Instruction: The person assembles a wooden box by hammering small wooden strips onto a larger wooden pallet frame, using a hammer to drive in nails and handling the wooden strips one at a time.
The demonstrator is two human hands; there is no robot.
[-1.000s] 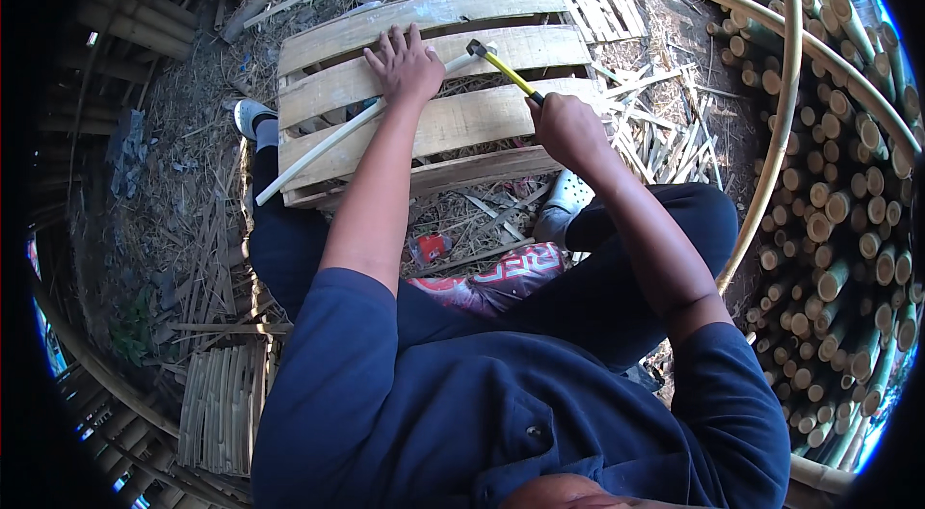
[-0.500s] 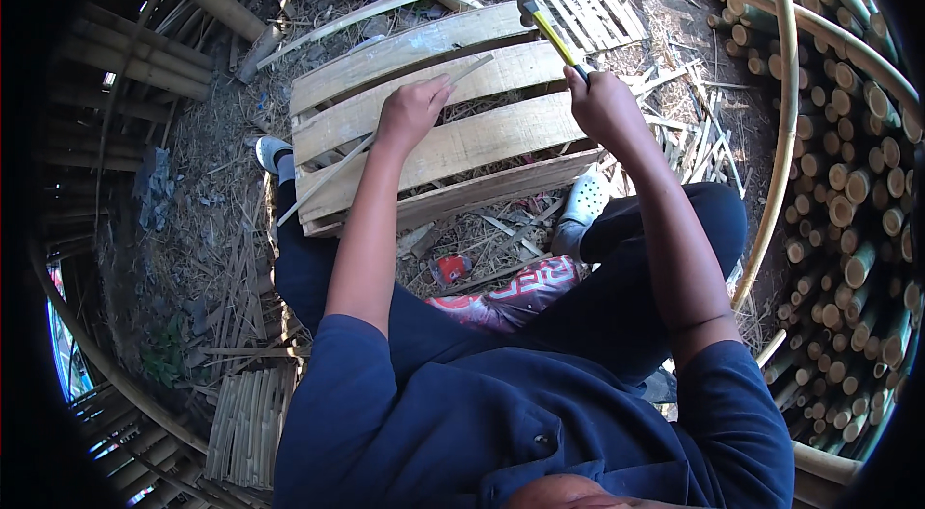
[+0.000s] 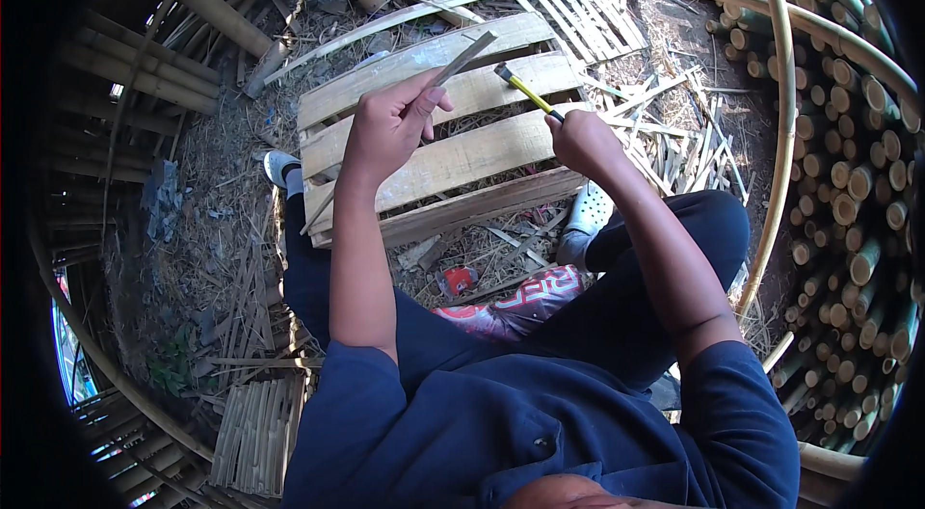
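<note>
A thin bamboo strip (image 3: 463, 60) is pinched in my left hand (image 3: 389, 126), its upper end pointing away to the right and its other end showing past my wrist. This hand is raised above the slatted wooden crate (image 3: 472, 165), which lies between my legs with gaps between its pale planks. My right hand (image 3: 589, 144) grips the dark handle end of a hammer (image 3: 528, 93) with a yellow shaft. The hammer's head hangs over the crate's far right planks, apart from the strip.
Cut bamboo poles (image 3: 848, 181) are stacked at the right behind a bent bamboo rail (image 3: 785, 123). A slatted panel (image 3: 578, 8) lies beyond the crate. Split offcuts (image 3: 694, 143) litter the ground. A bundle of short strips (image 3: 252, 437) sits at lower left; a printed bag (image 3: 525, 304) lies between my legs.
My left hand has risen toward me with the strip, whose far end now points more steeply away. My right hand has brought the hammer nearer and leftward, its head lower over the crate.
</note>
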